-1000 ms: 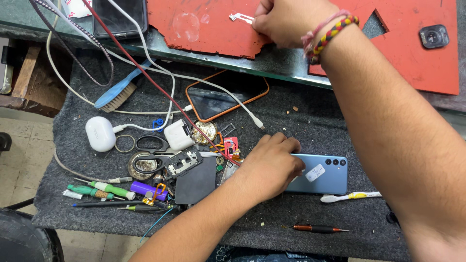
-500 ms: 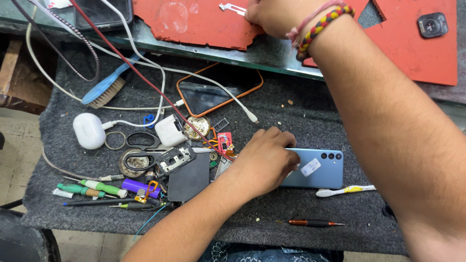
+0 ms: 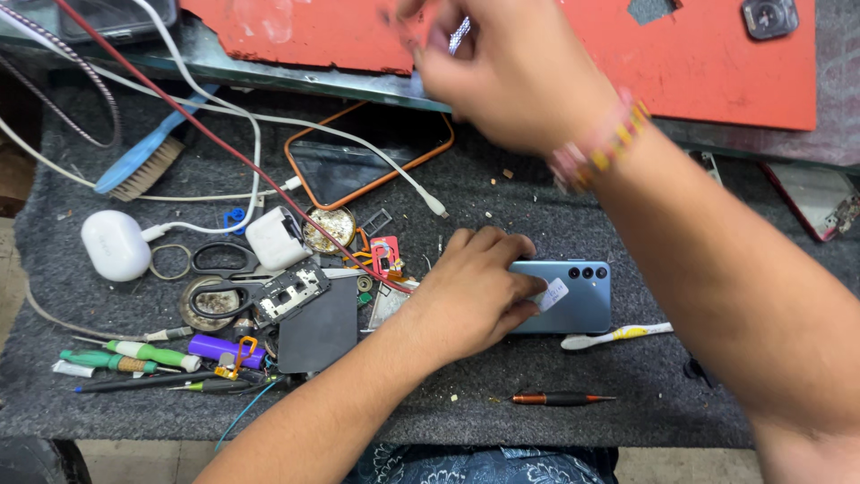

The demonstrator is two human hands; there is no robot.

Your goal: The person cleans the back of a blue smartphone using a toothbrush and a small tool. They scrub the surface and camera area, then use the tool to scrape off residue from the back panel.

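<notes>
Fingers of your left hand (image 3: 475,291) press flat on the blue phone (image 3: 573,296) lying on the counter (image 3: 627,376). Your right hand (image 3: 511,67), blurred over the red mat (image 3: 699,72), pinches a small pale piece.

Under my left hand (image 3: 470,291) the phone (image 3: 578,296) shows a smooth, satin blue back, plastic or glass I cannot tell, with a small white paper sticker (image 3: 553,293). The mat (image 3: 627,215) on the table is rough, matt grey felt, speckled with crumbs. The red sheet (image 3: 699,63) looks matt and scuffed. My right hand (image 3: 511,72) is blurred; the wristband (image 3: 600,148) looks like woven thread. The earbud case (image 3: 115,244) is glossy white plastic. The brush (image 3: 143,157) has a smooth blue plastic handle and coarse bristles.
</notes>
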